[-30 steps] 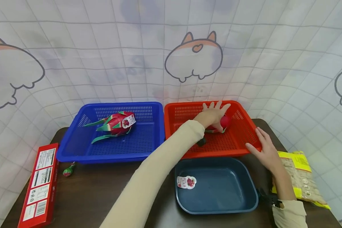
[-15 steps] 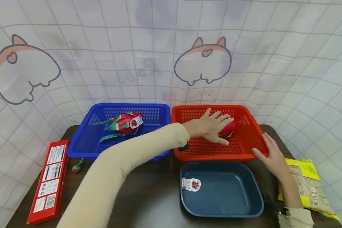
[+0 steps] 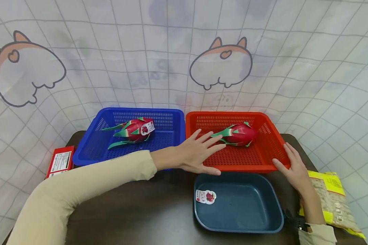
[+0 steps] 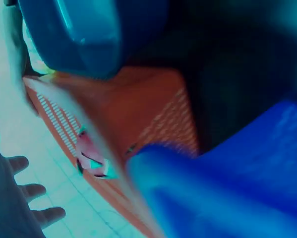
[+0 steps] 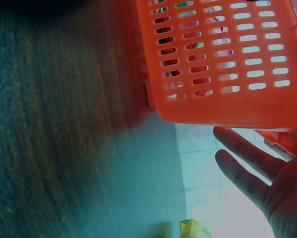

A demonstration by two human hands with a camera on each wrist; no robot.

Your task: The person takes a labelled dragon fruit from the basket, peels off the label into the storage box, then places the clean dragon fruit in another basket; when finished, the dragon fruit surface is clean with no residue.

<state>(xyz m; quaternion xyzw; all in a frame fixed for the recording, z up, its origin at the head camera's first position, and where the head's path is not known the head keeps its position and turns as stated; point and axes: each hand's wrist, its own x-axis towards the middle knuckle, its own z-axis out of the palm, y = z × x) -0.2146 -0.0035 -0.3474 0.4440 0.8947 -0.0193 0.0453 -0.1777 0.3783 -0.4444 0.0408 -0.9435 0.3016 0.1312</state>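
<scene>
My left hand (image 3: 196, 151), fingers spread and holding nothing, hovers over the front left corner of the red basket (image 3: 233, 168). Just beyond its fingertips, a dragon fruit (image 3: 240, 133) lies in that basket, green leaves pointing left. My right hand (image 3: 295, 172) rests at the basket's right rim; in the right wrist view its straight fingers (image 5: 242, 176) extend along the outside of the wall. Another dragon fruit (image 3: 136, 132), bearing a white label (image 3: 148, 128), lies in the blue basket (image 3: 93, 143). The left wrist view is blurred.
A dark blue tray (image 3: 239, 229) with a fruit sticker (image 3: 206, 197) stands in front of the red basket. On the right lies a yellow bag (image 3: 334, 195). A red box (image 3: 61, 161) at the left is partly covered by my left sleeve. Behind hangs a checked cloth (image 3: 159, 61).
My left hand has drawn back left and nearer from above the dragon fruit in the red basket, leaving that fruit in full view. My right hand stays at the rim. My sleeve now hides the lollipop.
</scene>
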